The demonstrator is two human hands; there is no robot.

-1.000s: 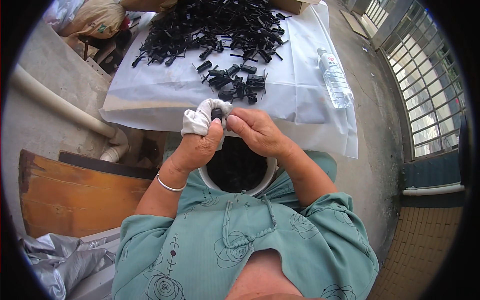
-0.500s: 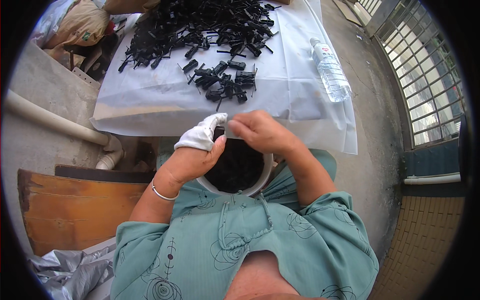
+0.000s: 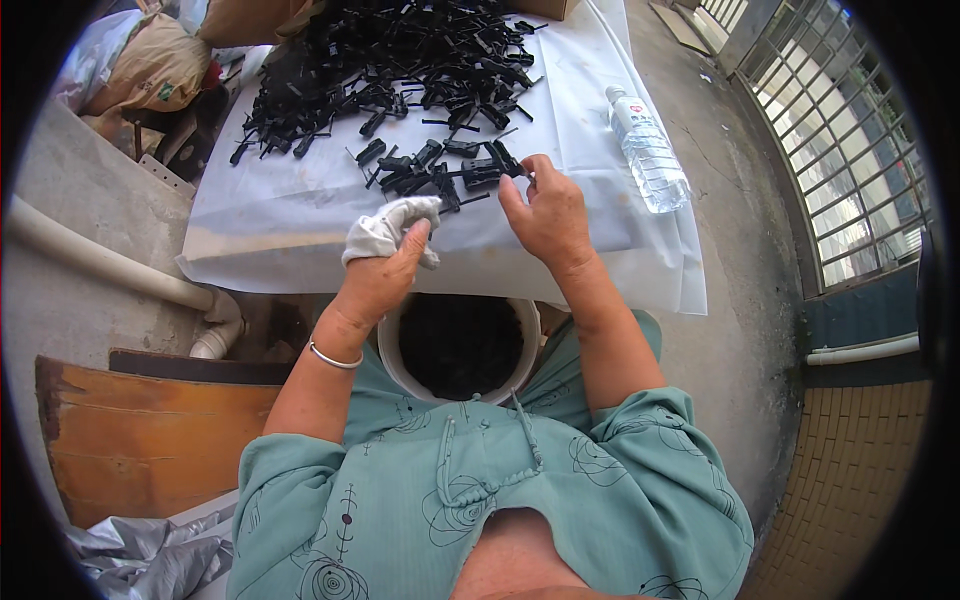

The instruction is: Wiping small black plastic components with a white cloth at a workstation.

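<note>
Clasping a white cloth (image 3: 384,230) under its thumb, the left hand (image 3: 392,268) sat toward ten o'clock, its dark piece no longer visible; near twelve lay loose black parts (image 3: 408,183); toward one, the right hand (image 3: 553,214) had shifted to their edge, suggesting a changeover, though its grip couldn't be told.

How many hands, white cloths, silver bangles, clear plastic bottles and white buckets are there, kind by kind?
Hands, left hand and right hand: 2
White cloth: 1
Silver bangle: 1
Clear plastic bottle: 1
White bucket: 1
Total: 6
</note>
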